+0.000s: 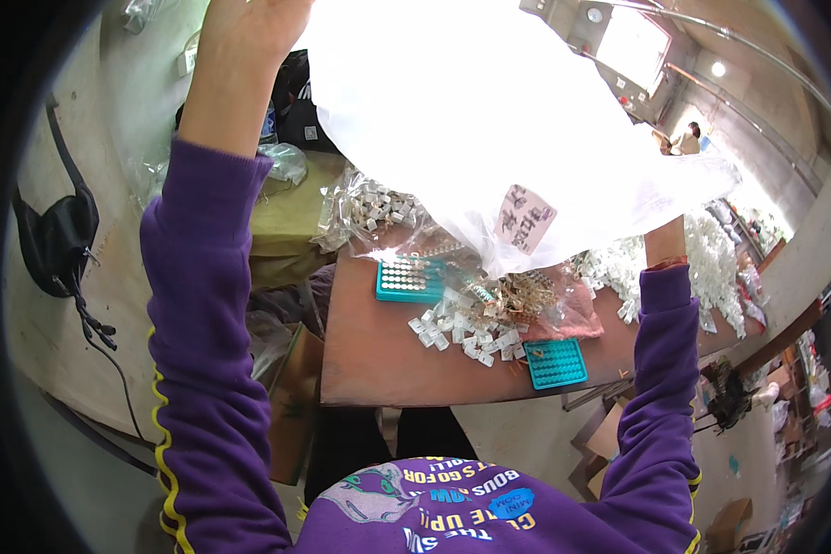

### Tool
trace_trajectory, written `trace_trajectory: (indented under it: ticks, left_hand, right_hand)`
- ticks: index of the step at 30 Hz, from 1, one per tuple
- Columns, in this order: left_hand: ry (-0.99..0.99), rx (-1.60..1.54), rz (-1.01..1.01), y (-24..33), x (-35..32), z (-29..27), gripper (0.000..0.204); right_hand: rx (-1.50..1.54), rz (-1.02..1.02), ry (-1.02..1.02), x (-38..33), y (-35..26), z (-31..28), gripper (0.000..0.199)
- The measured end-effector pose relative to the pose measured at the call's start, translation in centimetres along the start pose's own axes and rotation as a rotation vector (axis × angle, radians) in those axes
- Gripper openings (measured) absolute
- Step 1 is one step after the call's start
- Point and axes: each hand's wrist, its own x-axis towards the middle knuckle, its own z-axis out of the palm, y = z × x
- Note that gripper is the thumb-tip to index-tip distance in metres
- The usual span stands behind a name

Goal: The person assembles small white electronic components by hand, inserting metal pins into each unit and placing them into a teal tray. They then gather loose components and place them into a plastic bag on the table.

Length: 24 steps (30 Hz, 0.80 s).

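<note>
A large white, translucent plastic bag (434, 120) hangs raised over the table, glaring bright. Its lower end carries a pink label (524, 219) with handwriting. My left hand (272, 11) is lifted high at the bag's upper left edge and grips it; its fingertips run past the picture's top. My right arm reaches up on the other side, where the bag covers the hand and only the wrist (665, 245) shows. Below the bag lie loose small white plastic parts (471, 334), a heap of brassy metal pieces (526, 295) and two teal trays (557, 364).
The brown tabletop (369, 351) curves in front of me. White parts (702, 268) are piled at its right, and a clear bag of parts (374, 205) stands at the back left. A black bag (57, 242) hangs at far left. Another person (687, 140) sits far off.
</note>
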Motion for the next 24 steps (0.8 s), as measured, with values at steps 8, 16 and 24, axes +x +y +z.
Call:
trace_trajectory:
  ticks: [8,16,24]
  left_hand:
    - [0.378,-0.242,0.025,1.3,-2.0,5.9,0.028]
    - [0.690,0.437,0.017,3.9,-8.2,2.2,0.039]
    - [-0.564,1.683,0.155,-5.0,-13.2,14.3,0.076]
  right_hand:
    - [0.038,-0.011,-0.009,1.3,-1.7,2.3,0.031]
    - [-0.262,-0.358,0.117,-1.8,-4.2,5.9,0.030]
    - [-0.227,-0.480,-0.015,-1.5,-2.9,7.0,0.018]
